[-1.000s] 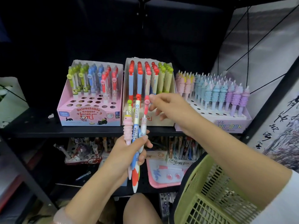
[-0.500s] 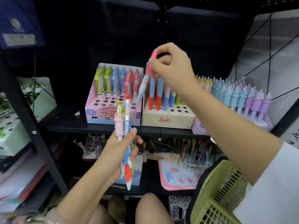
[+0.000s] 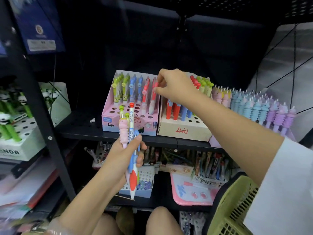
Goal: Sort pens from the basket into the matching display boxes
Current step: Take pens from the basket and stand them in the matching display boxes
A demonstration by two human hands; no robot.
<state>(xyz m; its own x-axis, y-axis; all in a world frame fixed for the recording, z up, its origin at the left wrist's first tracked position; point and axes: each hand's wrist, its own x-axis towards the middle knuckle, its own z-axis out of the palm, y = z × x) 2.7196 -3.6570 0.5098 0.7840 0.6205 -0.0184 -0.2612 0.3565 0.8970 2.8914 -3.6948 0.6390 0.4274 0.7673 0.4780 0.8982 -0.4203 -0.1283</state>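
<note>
Black shelf (image 3: 81,131) | right hand (image 3: 176,85) grip pinches red pen (image 3: 153,102) | left hand (image 3: 125,155) clasps pens (image 3: 131,126)

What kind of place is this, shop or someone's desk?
Most likely a stationery shop. Black shelves carry retail display boxes full of pens: a pink box and a beige box with a handwritten price. A green shopping basket sits at lower right.

Glossy printed card formed the pink display box (image 3: 130,123), matt black metal the shelf (image 3: 105,134), slatted green plastic the basket (image 3: 235,209).
</note>
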